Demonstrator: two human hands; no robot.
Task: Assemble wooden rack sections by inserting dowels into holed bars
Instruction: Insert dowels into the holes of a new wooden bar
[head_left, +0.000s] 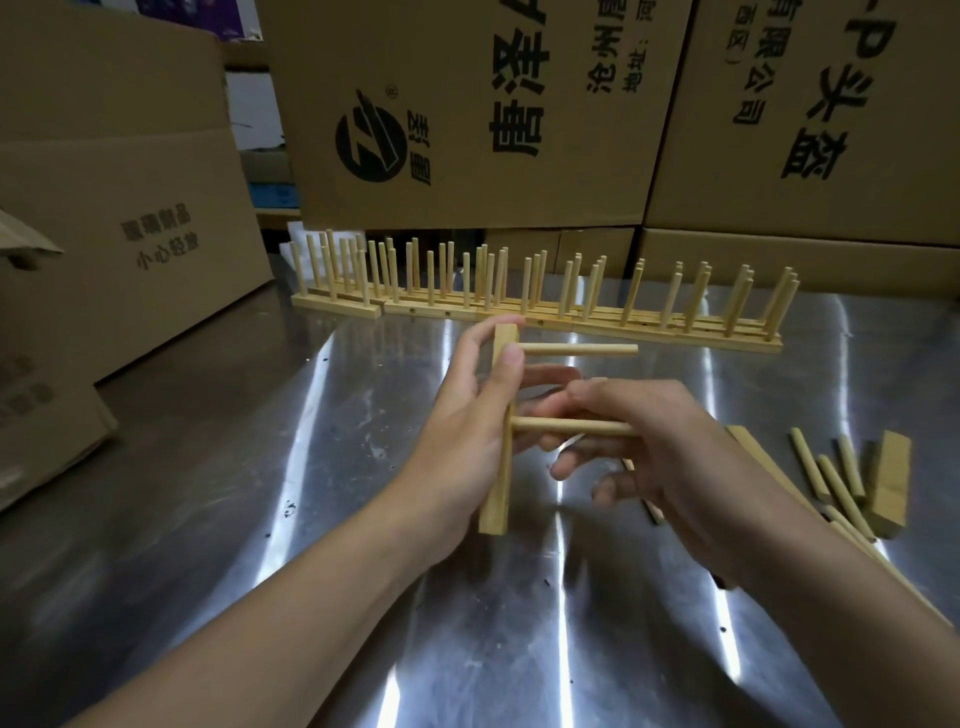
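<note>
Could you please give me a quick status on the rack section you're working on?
Left grip holds holed bar, upper dowel seated. Right grip pinches lower dowel at the bar. Nothing in the way.

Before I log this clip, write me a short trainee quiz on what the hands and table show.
1. True or false: the left hand grips the holed bar.
2. The right hand grips: A) the lower dowel, B) a carton, C) nothing.
3. Where do the finished rack sections stand?
Key: 1 true; 2 A; 3 in a row at the far side of the metal table.
</note>
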